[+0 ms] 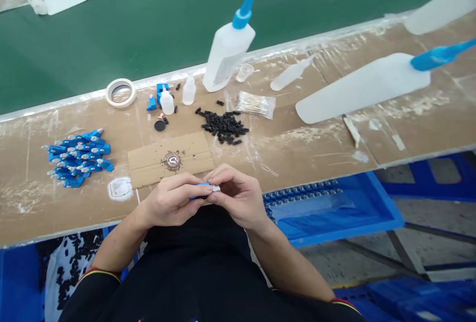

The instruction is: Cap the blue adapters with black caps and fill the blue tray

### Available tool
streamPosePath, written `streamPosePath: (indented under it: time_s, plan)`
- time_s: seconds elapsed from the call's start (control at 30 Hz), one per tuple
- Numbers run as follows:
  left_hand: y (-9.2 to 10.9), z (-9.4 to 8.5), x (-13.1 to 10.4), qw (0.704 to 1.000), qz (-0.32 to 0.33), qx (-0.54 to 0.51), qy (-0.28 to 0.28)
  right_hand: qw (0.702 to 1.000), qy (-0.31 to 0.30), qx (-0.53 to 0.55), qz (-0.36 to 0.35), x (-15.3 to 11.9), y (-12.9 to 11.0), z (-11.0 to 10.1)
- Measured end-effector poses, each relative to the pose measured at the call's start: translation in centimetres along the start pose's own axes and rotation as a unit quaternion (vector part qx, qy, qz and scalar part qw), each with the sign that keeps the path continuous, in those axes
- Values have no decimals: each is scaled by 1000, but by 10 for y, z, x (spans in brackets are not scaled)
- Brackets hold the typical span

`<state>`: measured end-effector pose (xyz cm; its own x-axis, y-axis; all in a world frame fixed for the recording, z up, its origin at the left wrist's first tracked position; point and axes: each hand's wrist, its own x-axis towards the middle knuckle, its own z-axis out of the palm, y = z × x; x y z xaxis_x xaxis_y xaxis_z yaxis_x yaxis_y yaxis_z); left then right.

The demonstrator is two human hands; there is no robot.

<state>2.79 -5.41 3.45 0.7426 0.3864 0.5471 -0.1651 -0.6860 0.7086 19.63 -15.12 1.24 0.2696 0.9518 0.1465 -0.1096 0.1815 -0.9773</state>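
Note:
My left hand point(173, 200) is closed round a small blue plastic part point(203, 184) with a light grey tip, held just off the table's front edge. At that tip, the thumb and fingers of my right hand point(238, 195) pinch the same part; whether they also hold a smaller piece is hidden. Just beyond my hands lies a cardboard piece point(148, 161) bearing a round dish of dark brown stuff point(173, 161) with spatters about it. A pile of small black pieces point(225, 126) is behind it. To the left sit several similar blue parts point(78, 156) with light tips.
Two small white bottles point(189, 90) and a tape roll point(121, 93) stand at the back. A large blue-capped bottle point(228, 52) is upright; another point(364, 86) lies at right. Cotton swabs point(256, 104) are bagged. Below the edge is a blue tray point(334, 213) with rows of parts.

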Motion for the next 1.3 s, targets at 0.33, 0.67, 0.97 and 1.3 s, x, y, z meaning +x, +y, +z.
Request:
streamPosePath:
  time_s: [0.33, 0.67, 0.97, 1.3]
  plan:
    - [5, 61, -5, 988, 73, 45, -130, 939, 36, 184, 288, -87, 14, -51]
    - [3, 129, -9, 956, 138, 17, -257, 909, 130, 149, 366, -148, 20, -86]
    - [-17, 132, -25, 970, 1, 28, -241, 665, 128, -568, 468, -156, 49, -204]
    - [-6, 100, -40, 967, -2, -10, -253, 643, 58, -554, 526, -144, 110, -207]
